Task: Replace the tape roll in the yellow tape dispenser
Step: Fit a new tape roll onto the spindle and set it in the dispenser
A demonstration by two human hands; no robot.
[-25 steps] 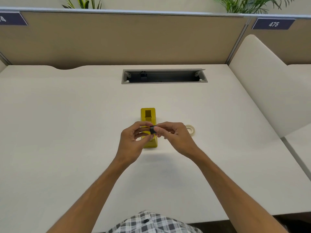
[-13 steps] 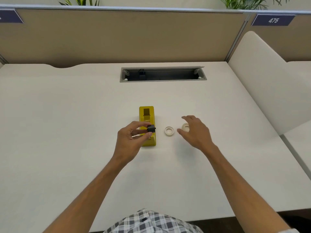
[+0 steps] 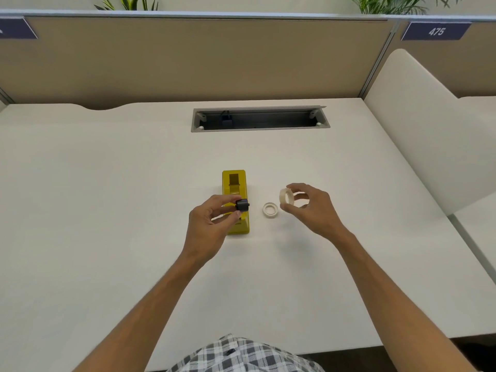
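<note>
My left hand pinches the dark spindle between thumb and fingertips, holding it just above the yellow tape dispenser, which sits on the bench right under that grip. My right hand has its grip closed round the fresh tape roll, thumb below and fingers over the top, lifted clear of the bench and tilted on edge. Just beside it, between my two hands, the spent core lies flat on the bench (a thin ring, I judge it nearly used up).

The roll should be light and stiff, its outer face a little slick, so I keep hold across the rim and leave the centre hole free for the spindle. The spindle is small, hard and easy to fumble; a pinch at one end leaves the other end free to enter the hole.

The dispenser's cradle is open on top, and as far as I can see it holds no roll.
</note>
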